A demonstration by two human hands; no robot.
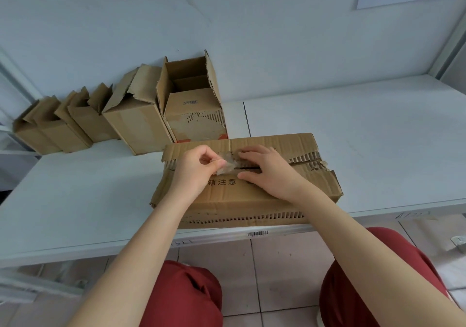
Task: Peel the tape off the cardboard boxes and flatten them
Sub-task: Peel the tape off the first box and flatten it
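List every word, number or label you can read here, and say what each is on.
"箱注意": printed on top of the near box.
Small label on the upright open box: too blurred to read.
Barcode sticker on the table edge: digits too small.
Handwritten marks on that edge: illegible.

Cardboard box (pixel 277 193): brown, black printed characters, ribbed corrugation stripes. Tape (pixel 228 166): translucent, brownish. Row of boxes (pixel 136 122): brown; tallest box (pixel 194 122) with orange-red base band. Table (pixel 353 137): white. Trousers (pixel 186 299): dark red. Floor tiles (pixel 277 276): pale beige.
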